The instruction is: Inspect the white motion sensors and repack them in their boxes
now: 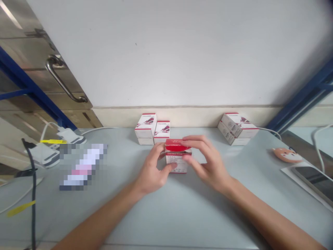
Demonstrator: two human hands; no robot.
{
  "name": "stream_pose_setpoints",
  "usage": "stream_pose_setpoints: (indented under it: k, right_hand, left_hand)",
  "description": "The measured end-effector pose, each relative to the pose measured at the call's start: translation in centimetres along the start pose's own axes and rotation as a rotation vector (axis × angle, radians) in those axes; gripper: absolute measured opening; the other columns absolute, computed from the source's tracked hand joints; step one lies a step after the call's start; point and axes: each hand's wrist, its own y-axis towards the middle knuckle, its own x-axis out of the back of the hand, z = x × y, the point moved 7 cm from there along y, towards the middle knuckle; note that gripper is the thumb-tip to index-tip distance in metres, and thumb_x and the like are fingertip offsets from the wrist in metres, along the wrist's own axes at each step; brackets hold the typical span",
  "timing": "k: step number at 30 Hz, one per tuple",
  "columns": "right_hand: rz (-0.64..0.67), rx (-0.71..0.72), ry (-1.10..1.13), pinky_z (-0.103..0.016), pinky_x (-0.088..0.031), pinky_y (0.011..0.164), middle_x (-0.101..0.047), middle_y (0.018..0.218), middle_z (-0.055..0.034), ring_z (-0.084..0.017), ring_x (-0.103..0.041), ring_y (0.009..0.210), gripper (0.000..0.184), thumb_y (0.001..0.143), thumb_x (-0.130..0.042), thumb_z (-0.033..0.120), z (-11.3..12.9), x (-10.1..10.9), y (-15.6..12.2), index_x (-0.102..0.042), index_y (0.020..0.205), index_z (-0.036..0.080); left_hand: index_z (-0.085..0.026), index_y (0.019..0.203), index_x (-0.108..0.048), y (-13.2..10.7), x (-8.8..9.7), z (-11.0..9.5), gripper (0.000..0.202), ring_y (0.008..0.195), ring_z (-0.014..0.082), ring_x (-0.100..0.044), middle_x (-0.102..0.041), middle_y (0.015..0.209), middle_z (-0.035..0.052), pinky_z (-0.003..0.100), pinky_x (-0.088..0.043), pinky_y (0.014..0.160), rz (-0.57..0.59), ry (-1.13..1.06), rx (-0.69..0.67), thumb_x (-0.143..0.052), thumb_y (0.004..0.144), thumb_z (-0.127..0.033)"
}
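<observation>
A small red-and-white cardboard box [178, 164] marked "DETECTOR" stands upright on the table in front of me. Its red top flap [177, 145] is slightly raised, with a dark gap below it. My left hand [155, 170] grips the box from the left, thumb across the printed front face and fingers around the side. On the right, my right hand [206, 159] has its fingers over the top flap and its thumb by the upper front corner. What is inside the box is hidden.
Similar boxes stand against the wall at back left [145, 129] and back right [238, 128]. Power strips [43, 154], cables and a pixelated item [83, 166] lie left. A tan animal-face object [287, 155] and a dark-screened device [316, 178] lie right. Blue posts flank the table [182, 215].
</observation>
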Motion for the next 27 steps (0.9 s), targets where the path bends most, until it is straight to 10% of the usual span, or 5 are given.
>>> stream_pose_setpoints:
  k: [5,13,20,27]
  right_hand:
    - [-0.045,-0.088,0.061,-0.042,-0.06,0.096,-0.072,0.114,-0.0086,-0.022,-0.071,0.109,0.011,0.102,-0.062,0.018,-0.3,1.1,0.8,-0.069,0.108,0.024]
    - [0.092,-0.029,0.069,-0.047,-0.059,0.103,-0.066,0.128,-0.0118,-0.026,-0.068,0.12,0.011,0.098,-0.071,0.028,-0.7,0.7,0.5,-0.07,0.108,0.024]
    - [0.345,-0.3,0.149,-0.05,-0.057,0.109,-0.041,0.167,-0.0183,-0.032,-0.056,0.144,0.103,0.09,-0.08,0.047,-3.4,-3.2,-2.2,-0.017,0.17,0.031]
    - [0.147,-0.277,-0.139,-0.045,-0.062,0.097,-0.07,0.142,-0.0129,-0.028,-0.075,0.112,0.072,0.092,-0.077,0.041,-5.0,-2.2,-2.3,-0.047,0.155,0.027]
  left_hand:
    - [-0.039,0.159,-0.029,-0.6,0.1,0.2,0.085,0.12,0.0232,-0.071,-0.05,0.155,0.0132,0.045,-0.065,0.1,-0.11,-0.017,-0.089,-0.076,0.092,-0.015]
    - [-0.033,0.143,-0.055,-0.2,0.0,0.6,0.052,0.127,0.0248,-0.067,-0.06,0.143,0.0107,0.042,-0.062,0.102,-0.055,-0.09,-0.038,-0.072,0.096,-0.02]
    - [-0.034,0.141,-0.043,0.5,1.0,4.3,0.066,0.106,0.0224,-0.075,-0.072,0.124,0.0068,0.038,-0.064,0.085,-0.214,-0.564,0.523,-0.083,0.088,-0.033]
    - [-0.028,0.145,-0.047,0.9,3.4,5.5,0.054,0.073,0.0161,-0.066,-0.07,0.099,0.0029,0.028,-0.053,0.065,-0.286,-0.132,0.44,-0.069,0.098,-0.044]
